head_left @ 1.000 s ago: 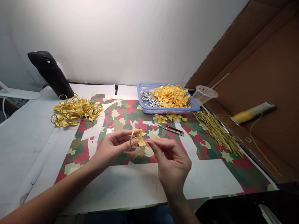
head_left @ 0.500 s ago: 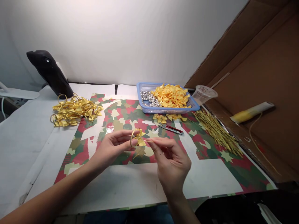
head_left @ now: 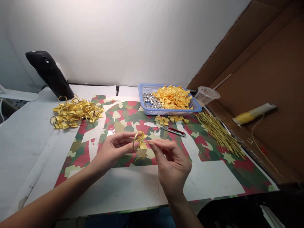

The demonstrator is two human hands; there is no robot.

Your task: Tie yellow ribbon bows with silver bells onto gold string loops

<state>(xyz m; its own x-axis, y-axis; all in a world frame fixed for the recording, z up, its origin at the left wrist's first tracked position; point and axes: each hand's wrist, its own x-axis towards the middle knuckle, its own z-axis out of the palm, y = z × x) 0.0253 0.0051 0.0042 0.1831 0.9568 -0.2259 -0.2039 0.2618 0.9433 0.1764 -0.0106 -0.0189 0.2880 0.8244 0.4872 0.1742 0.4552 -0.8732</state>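
Note:
Between my hands is a yellow ribbon bow (head_left: 143,144) with a gold wire loop (head_left: 134,141) on its left side. My left hand (head_left: 118,147) pinches the loop and bow between thumb and fingers. With thumb and forefinger my right hand (head_left: 172,161) grips the thin gold tie ends that run out of the bow to the right. Its other fingers are curled in. Both hands are held above the patterned table cover (head_left: 129,160). The exact twist of the wire at the bow is too small to make out.
At the back, a blue basket (head_left: 171,112) holds yellow bows (head_left: 174,97) and silver bells (head_left: 150,100). Small scissors-like snips (head_left: 174,131) lie before it. Gold wire ties (head_left: 219,134) are at right, looped bows (head_left: 76,112) at left, near a black device (head_left: 51,74). A plastic cup (head_left: 206,95) stands right.
My right hand has shifted very slightly left and the bow has turned a little between the hands. Both hands keep their grip. The whole view has drifted slightly.

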